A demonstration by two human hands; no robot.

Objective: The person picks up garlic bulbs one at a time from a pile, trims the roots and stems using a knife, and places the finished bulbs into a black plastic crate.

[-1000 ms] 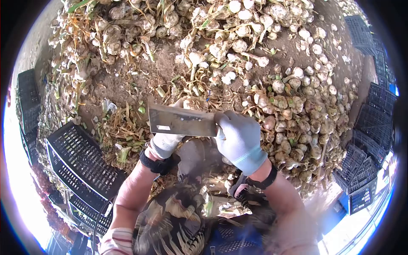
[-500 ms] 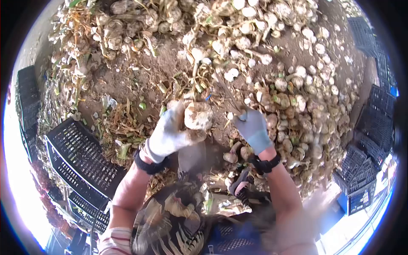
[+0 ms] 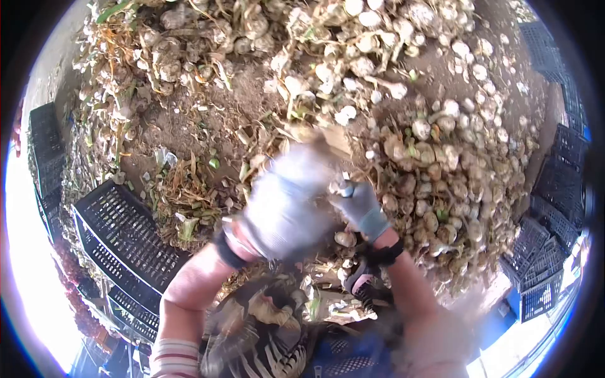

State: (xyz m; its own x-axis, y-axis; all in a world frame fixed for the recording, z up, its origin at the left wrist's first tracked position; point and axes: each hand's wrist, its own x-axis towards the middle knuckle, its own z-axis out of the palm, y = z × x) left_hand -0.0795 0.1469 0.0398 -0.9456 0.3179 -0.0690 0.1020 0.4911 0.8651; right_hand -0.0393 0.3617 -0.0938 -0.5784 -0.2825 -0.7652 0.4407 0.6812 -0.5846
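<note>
My left hand [image 3: 287,201], in a pale work glove, is smeared by motion in the middle of the view. Its fingers cannot be made out. At its far side is a blurred tan and whitish shape [image 3: 334,140], possibly garlic stalk or husk. Close by on the right, my gloved right hand [image 3: 360,206] is closed in a fist around a tool; a small bit of it [image 3: 344,178] shows at the thumb, and its blade is not clear now. Below the hands lies a loose garlic bulb [image 3: 345,239].
Garlic bulbs [image 3: 435,170] are heaped on the right, with more garlic plants [image 3: 252,25] across the far side. Trimmed stalks and leaves [image 3: 183,201] lie on the left beside black crates [image 3: 126,233]. More crates [image 3: 535,264] stand at the right edge.
The whitish garlic bulb that showed in my left hand is out of sight. My left hand has swung right and closer to the right hand. The tool's thin blade no longer shows clearly.
</note>
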